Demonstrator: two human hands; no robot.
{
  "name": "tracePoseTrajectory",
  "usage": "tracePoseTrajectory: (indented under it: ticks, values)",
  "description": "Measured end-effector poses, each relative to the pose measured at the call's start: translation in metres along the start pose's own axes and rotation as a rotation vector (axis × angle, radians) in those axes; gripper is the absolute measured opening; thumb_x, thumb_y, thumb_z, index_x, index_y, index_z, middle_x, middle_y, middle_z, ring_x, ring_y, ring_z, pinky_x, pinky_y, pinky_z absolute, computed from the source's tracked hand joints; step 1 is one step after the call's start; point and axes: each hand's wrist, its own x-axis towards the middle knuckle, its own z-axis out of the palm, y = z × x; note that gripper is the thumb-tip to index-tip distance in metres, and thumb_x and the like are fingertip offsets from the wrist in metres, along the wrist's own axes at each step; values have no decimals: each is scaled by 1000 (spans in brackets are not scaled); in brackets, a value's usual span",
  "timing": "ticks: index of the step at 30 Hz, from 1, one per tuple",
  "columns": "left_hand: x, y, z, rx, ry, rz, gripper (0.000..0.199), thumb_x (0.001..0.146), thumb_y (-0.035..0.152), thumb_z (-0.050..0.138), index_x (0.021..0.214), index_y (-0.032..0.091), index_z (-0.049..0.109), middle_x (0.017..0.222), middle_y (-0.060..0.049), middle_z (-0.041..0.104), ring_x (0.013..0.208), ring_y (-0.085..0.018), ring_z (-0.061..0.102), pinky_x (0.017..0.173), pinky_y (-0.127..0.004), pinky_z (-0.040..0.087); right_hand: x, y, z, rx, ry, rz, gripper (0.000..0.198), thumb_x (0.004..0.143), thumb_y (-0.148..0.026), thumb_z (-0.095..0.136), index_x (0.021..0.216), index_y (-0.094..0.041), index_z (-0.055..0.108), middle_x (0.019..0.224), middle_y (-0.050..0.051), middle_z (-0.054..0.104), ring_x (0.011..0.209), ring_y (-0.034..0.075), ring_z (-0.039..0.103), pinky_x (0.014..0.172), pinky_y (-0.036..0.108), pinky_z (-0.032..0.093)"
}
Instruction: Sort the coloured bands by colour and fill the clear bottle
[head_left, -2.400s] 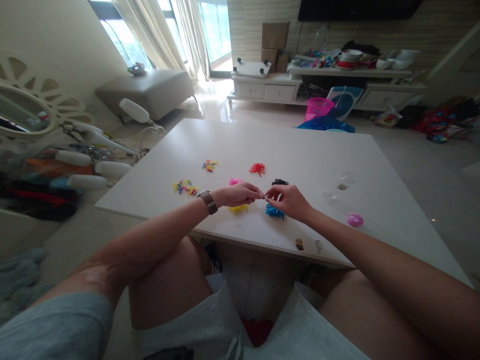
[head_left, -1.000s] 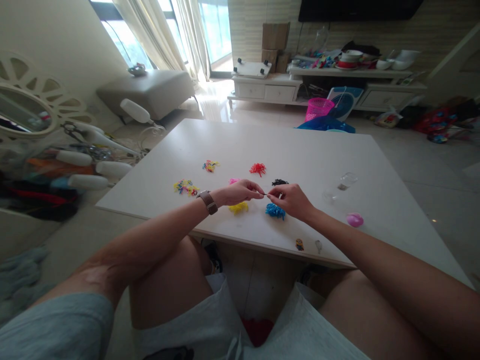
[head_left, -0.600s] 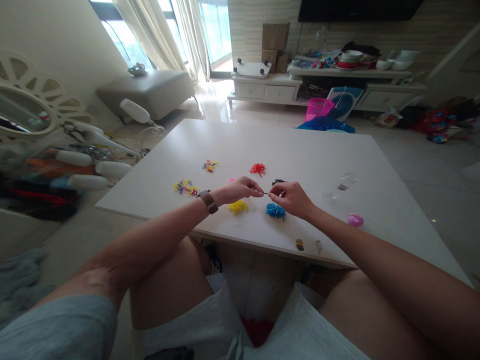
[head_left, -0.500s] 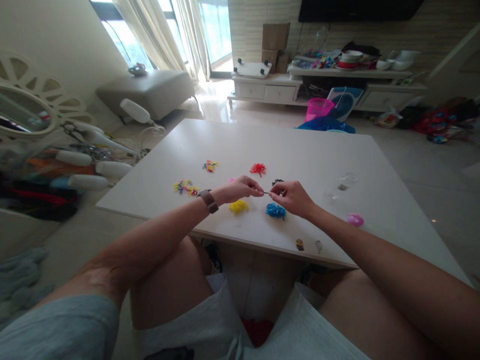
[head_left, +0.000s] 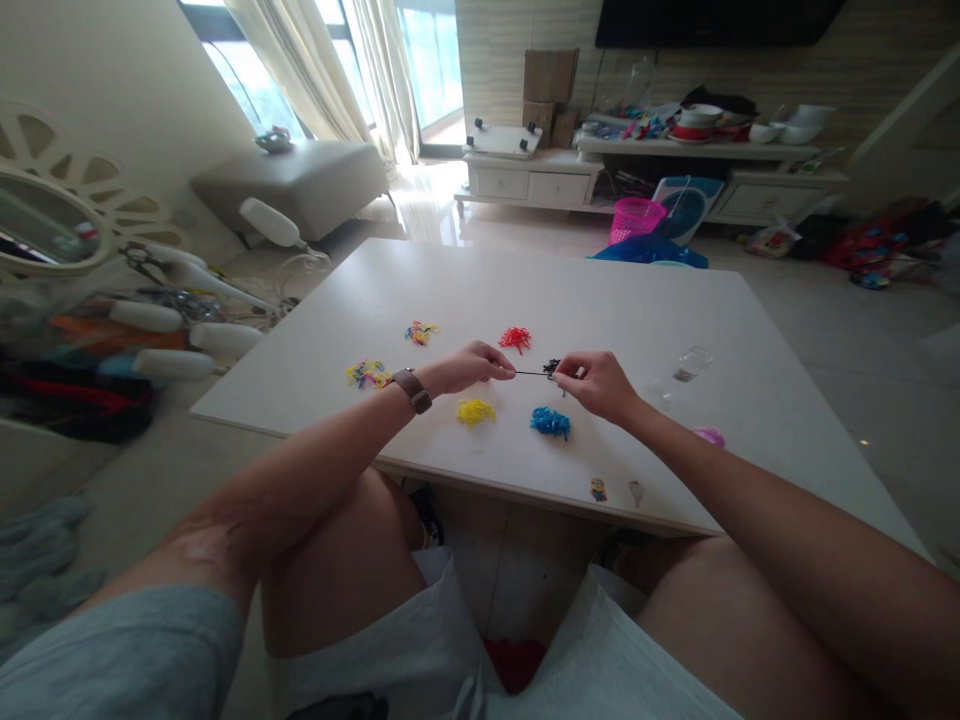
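Note:
A thin black elastic band (head_left: 531,373) is stretched in a straight line between my two hands. My left hand (head_left: 480,367), below a brown-strapped watch, pinches one end, and my right hand (head_left: 596,383) pinches the other. Partly behind the right fingers lies a black pile (head_left: 551,366) of bands. Nearer me are a yellow pile (head_left: 475,411) and a blue pile (head_left: 550,422). A red pile (head_left: 515,339) sits farther back. Two mixed-colour piles, one at the back left (head_left: 421,332) and one beside my left wrist (head_left: 366,374), rest on the white table (head_left: 435,285).
Toward the right stand a clear container (head_left: 694,364) and a pink object (head_left: 709,435), partly behind my forearm. A small minion figure (head_left: 598,489) and a small pale item (head_left: 636,492) lie by the near edge. A pink basket (head_left: 636,218) is beyond the table.
My hands have moved apart, the right one shifting right and the left one slightly left. The black band between them now shows a longer stretch.

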Motion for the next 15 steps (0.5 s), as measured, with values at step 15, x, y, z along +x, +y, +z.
tracePoseTrajectory:
  ticks: [15]
  values:
    - [-6,-8,20,81,-93,73,37,69,44,80,91,13,79,76,-5,67,67,-11,50,58,-25,33,-8,2,12,66,-119,-55,19,82,-31,65,76,-16,75,66,2,70,54,11,55,58,25,43]
